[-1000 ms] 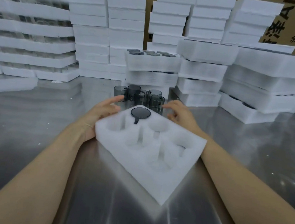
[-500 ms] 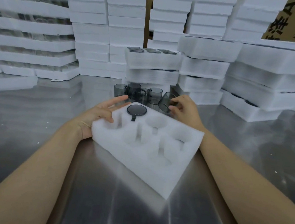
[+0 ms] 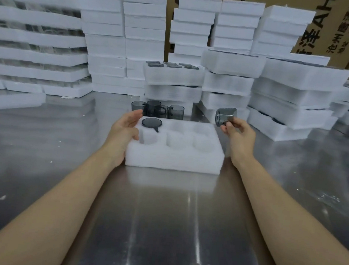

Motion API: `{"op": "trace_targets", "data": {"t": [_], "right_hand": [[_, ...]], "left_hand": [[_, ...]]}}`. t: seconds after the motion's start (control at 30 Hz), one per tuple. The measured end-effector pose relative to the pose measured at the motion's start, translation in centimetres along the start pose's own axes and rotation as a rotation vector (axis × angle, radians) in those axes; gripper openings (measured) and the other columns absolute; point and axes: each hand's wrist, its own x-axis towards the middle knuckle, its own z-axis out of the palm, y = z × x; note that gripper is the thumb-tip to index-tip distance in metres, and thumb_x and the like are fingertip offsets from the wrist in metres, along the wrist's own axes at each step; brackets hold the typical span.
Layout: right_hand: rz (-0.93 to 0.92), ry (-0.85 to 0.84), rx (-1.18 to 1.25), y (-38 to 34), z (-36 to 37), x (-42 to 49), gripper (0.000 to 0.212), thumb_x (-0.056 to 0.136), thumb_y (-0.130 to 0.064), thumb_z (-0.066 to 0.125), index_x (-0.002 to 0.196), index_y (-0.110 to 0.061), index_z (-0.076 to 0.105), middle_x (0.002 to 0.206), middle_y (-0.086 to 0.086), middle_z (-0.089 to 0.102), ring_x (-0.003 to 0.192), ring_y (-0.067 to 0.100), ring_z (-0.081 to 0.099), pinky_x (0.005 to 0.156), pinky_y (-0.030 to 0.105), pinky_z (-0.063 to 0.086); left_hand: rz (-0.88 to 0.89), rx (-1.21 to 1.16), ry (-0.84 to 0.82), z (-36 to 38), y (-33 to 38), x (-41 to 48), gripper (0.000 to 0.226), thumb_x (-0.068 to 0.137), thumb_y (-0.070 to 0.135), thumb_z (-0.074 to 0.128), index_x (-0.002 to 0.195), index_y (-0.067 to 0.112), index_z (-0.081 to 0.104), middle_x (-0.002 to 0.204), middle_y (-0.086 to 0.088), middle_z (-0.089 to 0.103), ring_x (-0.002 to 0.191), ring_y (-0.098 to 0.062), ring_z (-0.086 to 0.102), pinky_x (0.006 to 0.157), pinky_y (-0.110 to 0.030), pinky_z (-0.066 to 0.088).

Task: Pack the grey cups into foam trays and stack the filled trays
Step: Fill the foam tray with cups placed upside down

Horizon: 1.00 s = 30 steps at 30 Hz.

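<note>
A white foam tray with six round pockets lies square in front of me on the steel table. One grey cup sits upside down in its far left pocket. My left hand rests against the tray's left end, fingers relaxed. My right hand pinches another grey cup by its handle, tipped on its side in the air beyond the tray's right end. Several loose grey cups stand upright just behind the tray.
Stacks of filled foam trays rise behind the loose cups and to the right. Taller foam stacks and cardboard boxes line the back. Bare steel table stretches toward me.
The tray has turned from diagonal to square with me. My right hand has lifted a cup from the group and carried it to the right. My left hand slid along the tray's left end.
</note>
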Motion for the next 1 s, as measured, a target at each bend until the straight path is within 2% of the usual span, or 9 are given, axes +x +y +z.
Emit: {"op": "trace_targets", "data": {"t": [0.17, 0.23, 0.3, 0.4, 0.47, 0.57, 0.73, 0.87, 1.0], "right_hand": [[-0.075, 0.076, -0.097, 0.1, -0.2, 0.4, 0.013, 0.089, -0.008, 0.065, 0.100, -0.015, 0.065, 0.101, 0.005, 0.064, 0.094, 0.013, 0.057, 0.080, 0.008, 0.044], [-0.083, 0.102, -0.106, 0.3, -0.3, 0.7, 0.013, 0.088, -0.011, 0.067, 0.100, -0.017, 0.064, 0.121, 0.005, 0.055, 0.111, 0.013, 0.052, 0.089, 0.005, 0.039], [-0.014, 0.109, -0.060, 0.3, -0.3, 1.1, 0.017, 0.089, -0.014, 0.067, 0.106, -0.015, 0.065, 0.133, -0.004, 0.042, 0.118, 0.006, 0.045, 0.086, 0.001, 0.037], [0.220, 0.049, 0.349, 0.1, -0.5, 1.6, 0.021, 0.093, -0.017, 0.062, 0.109, -0.004, 0.064, 0.116, -0.002, 0.061, 0.100, 0.018, 0.060, 0.082, 0.024, 0.051], [0.315, 0.004, 0.610, -0.8, -0.6, 1.8, 0.019, 0.095, -0.024, 0.058, 0.102, -0.007, 0.061, 0.097, 0.003, 0.067, 0.077, 0.021, 0.061, 0.068, 0.025, 0.052], [0.366, 0.065, 0.695, -2.4, -0.7, 2.8, 0.028, 0.095, -0.036, 0.056, 0.089, -0.009, 0.055, 0.098, 0.007, 0.065, 0.074, 0.019, 0.060, 0.063, 0.019, 0.052], [0.390, -0.020, 0.620, -4.7, 0.8, 2.6, 0.024, 0.098, -0.026, 0.052, 0.095, -0.004, 0.060, 0.095, 0.010, 0.061, 0.079, 0.016, 0.059, 0.094, 0.030, 0.050], [0.273, -0.229, 0.396, -6.2, 3.1, 1.0, 0.009, 0.094, -0.003, 0.056, 0.091, -0.001, 0.064, 0.087, 0.009, 0.064, 0.079, 0.017, 0.061, 0.088, 0.028, 0.052], [-0.008, -0.297, -0.201, -5.4, 5.9, -1.2, 0.009, 0.085, -0.017, 0.070, 0.079, -0.012, 0.066, 0.092, 0.011, 0.065, 0.080, 0.018, 0.059, 0.081, 0.025, 0.047]], "left_hand": [[0.004, 0.030, 0.001, 0.8, -0.6, 0.0, 0.065, 0.072, -0.019, 0.039, 0.106, 0.032, 0.062, 0.113, 0.016, 0.061, 0.107, 0.004, 0.055, 0.077, -0.011, 0.044], [-0.018, 0.031, -0.003, 0.7, -0.6, 0.0, 0.061, 0.074, -0.014, 0.041, 0.108, 0.032, 0.061, 0.111, 0.017, 0.060, 0.096, 0.011, 0.059, 0.072, -0.010, 0.046], [-0.056, 0.002, -0.004, 0.8, -0.5, 0.0, 0.059, 0.074, -0.009, 0.041, 0.117, 0.029, 0.057, 0.114, 0.012, 0.059, 0.094, 0.004, 0.061, 0.073, -0.017, 0.048], [-0.146, -0.023, -0.079, 0.8, -0.3, -0.3, 0.072, 0.061, 0.007, 0.046, 0.129, 0.028, 0.049, 0.125, 0.005, 0.057, 0.109, -0.016, 0.058, 0.086, -0.031, 0.050], [-0.170, 0.021, -0.140, 0.7, -0.2, -0.5, 0.084, 0.051, 0.013, 0.045, 0.133, 0.032, 0.046, 0.128, 0.002, 0.056, 0.115, -0.021, 0.055, 0.088, -0.032, 0.048], [-0.152, 0.079, -0.212, 0.9, -0.1, -0.7, 0.085, 0.050, 0.017, 0.046, 0.133, 0.038, 0.042, 0.136, 0.001, 0.049, 0.123, -0.022, 0.050, 0.103, -0.037, 0.042], [-0.113, 0.176, -0.333, 1.2, -0.5, -1.0, 0.078, 0.055, 0.022, 0.047, 0.129, 0.047, 0.038, 0.148, 0.004, 0.037, 0.136, -0.020, 0.036, 0.118, -0.041, 0.023], [-0.116, 0.191, -0.342, 1.2, -0.5, -0.8, 0.077, 0.056, 0.024, 0.047, 0.128, 0.049, 0.039, 0.149, 0.005, 0.035, 0.137, -0.020, 0.034, 0.119, -0.042, 0.021], [-0.101, 0.186, -0.337, 1.3, -0.4, -0.9, 0.078, 0.056, 0.023, 0.047, 0.131, 0.046, 0.040, 0.149, 0.003, 0.036, 0.138, -0.020, 0.033, 0.119, -0.042, 0.021]]}}
